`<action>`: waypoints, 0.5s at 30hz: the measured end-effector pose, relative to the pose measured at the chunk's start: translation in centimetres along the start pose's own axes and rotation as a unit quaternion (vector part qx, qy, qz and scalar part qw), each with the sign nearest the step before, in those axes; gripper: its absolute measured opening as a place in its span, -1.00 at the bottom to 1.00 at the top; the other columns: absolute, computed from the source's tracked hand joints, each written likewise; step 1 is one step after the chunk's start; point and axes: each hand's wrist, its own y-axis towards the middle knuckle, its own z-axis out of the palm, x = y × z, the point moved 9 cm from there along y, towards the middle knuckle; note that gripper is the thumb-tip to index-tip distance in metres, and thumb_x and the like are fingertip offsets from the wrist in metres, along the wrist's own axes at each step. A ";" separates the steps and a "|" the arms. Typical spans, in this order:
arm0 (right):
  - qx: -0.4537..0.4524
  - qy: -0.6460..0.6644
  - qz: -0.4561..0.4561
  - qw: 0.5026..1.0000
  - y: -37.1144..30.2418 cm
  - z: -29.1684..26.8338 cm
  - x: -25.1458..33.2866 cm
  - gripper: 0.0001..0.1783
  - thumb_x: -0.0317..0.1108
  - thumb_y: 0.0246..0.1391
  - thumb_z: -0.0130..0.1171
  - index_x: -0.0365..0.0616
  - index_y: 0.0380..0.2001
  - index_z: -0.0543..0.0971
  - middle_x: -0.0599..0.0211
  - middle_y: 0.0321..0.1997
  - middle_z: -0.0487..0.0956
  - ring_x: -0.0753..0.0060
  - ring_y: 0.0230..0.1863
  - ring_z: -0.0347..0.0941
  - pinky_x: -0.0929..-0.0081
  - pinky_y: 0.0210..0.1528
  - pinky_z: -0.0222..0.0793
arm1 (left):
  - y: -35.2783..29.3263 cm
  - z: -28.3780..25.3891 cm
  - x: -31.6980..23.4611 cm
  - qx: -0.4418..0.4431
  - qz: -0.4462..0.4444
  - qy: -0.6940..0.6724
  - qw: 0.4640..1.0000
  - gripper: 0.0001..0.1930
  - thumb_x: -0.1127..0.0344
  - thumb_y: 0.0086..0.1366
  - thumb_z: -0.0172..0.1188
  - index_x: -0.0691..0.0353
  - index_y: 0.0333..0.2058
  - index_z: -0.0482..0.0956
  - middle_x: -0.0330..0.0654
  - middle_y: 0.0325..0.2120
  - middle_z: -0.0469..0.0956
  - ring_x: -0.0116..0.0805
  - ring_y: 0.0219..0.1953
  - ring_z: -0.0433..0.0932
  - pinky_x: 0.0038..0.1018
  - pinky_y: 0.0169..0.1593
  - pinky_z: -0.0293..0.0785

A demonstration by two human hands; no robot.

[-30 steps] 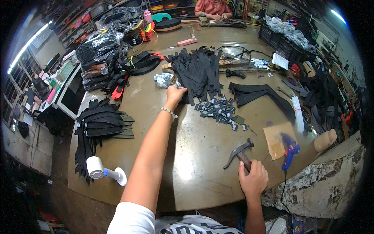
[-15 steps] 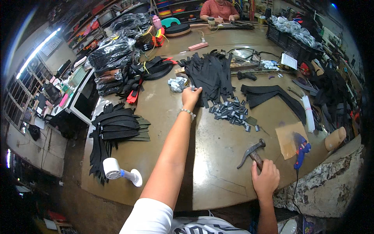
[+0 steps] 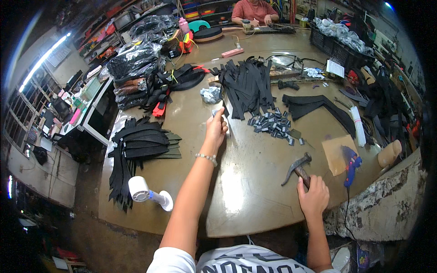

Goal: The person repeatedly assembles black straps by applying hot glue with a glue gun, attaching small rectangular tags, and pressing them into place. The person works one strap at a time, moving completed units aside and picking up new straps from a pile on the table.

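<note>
Glossy brown counter (image 3: 259, 200), across the frame's middle. Your left grip (image 3: 215, 130), centre: closed, a small whitish piece (image 3: 215, 112) pinched at the fingertips, its kind too small to tell. Your right grip (image 3: 314, 196), lower right: wrapped around the dark handle of a curved-claw metal hammer (image 3: 301, 174), which lies on the surface. Just beyond your left: one clear plastic bag of pale pieces (image 3: 211, 94). Upper centre: heaped flat black fabric strips (image 3: 248, 84). Below these: scattered small dark rectangular tabs (image 3: 268, 125). Right: one blue glue gun (image 3: 350, 169).

hammer handle (image 3: 302, 174): brown | straps (image 3: 246, 86): black | co-worker's shirt (image 3: 256, 11): red, striped
</note>
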 end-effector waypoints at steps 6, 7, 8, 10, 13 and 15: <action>0.021 0.335 -0.090 0.938 -0.7 -2.3 5.7 -0.54 -0.09 0.18 0.22 -0.19 0.00 0.50 0.08 0.06 0.39 0.23 -0.05 0.42 0.32 -0.13 0.45 | -14.7 -1.6 -1.9 0.056 0.085 0.343 0.934 -0.69 0.10 0.36 0.22 0.26 -0.40 0.54 -0.39 -0.64 0.36 -0.65 -0.57 0.25 -0.58 -0.52 0.19; 0.113 0.509 -0.059 0.851 -1.2 -0.9 7.5 -0.55 -0.09 0.22 0.19 -0.19 0.01 0.49 0.12 0.07 0.40 0.28 -0.05 0.43 0.36 -0.16 0.46 | -17.4 -1.5 -2.4 0.071 0.111 0.407 0.904 -0.67 0.10 0.35 0.22 0.32 -0.35 0.59 -0.36 -0.63 0.39 -0.62 -0.53 0.29 -0.56 -0.46 0.26; 0.318 0.670 0.054 0.669 -3.2 2.7 10.3 -0.60 -0.11 0.26 0.15 -0.18 0.01 0.50 0.18 0.05 0.41 0.36 -0.08 0.43 0.46 -0.21 0.44 | -19.8 -2.1 -2.6 0.085 0.100 0.426 0.895 -0.69 0.13 0.34 0.23 0.33 -0.34 0.60 -0.31 -0.62 0.42 -0.57 -0.51 0.34 -0.53 -0.42 0.30; 0.568 0.740 0.189 0.305 -8.3 5.1 17.3 -0.67 -0.15 0.32 0.10 -0.14 -0.02 0.53 0.33 -0.05 0.47 0.53 -0.22 0.42 0.63 -0.36 0.36 | -24.4 -2.9 -3.0 0.113 0.094 0.493 0.858 -0.74 0.19 0.32 0.26 0.34 -0.33 0.62 -0.19 -0.58 0.47 -0.44 -0.50 0.42 -0.46 -0.37 0.36; 0.706 0.624 0.160 0.293 -10.3 6.9 21.3 -0.78 -0.15 0.25 0.21 -0.04 -0.20 0.60 0.58 -0.42 0.50 0.77 -0.53 0.32 0.76 -0.60 0.14 | -29.7 -3.4 -3.1 0.161 0.118 0.561 0.804 -0.81 0.27 0.27 0.30 0.30 -0.33 0.63 -0.02 -0.49 0.52 -0.14 -0.50 0.51 -0.37 -0.38 0.42; 0.699 0.549 -0.017 0.458 -6.0 8.0 21.6 -0.82 -0.15 0.17 0.30 0.01 -0.34 0.61 0.68 -0.60 0.43 0.83 -0.65 0.24 0.78 -0.66 0.08 | -31.7 -3.8 -2.4 0.174 0.113 0.552 0.808 -0.82 0.27 0.26 0.31 0.29 -0.34 0.63 -0.02 -0.49 0.52 -0.09 -0.48 0.53 -0.34 -0.37 0.44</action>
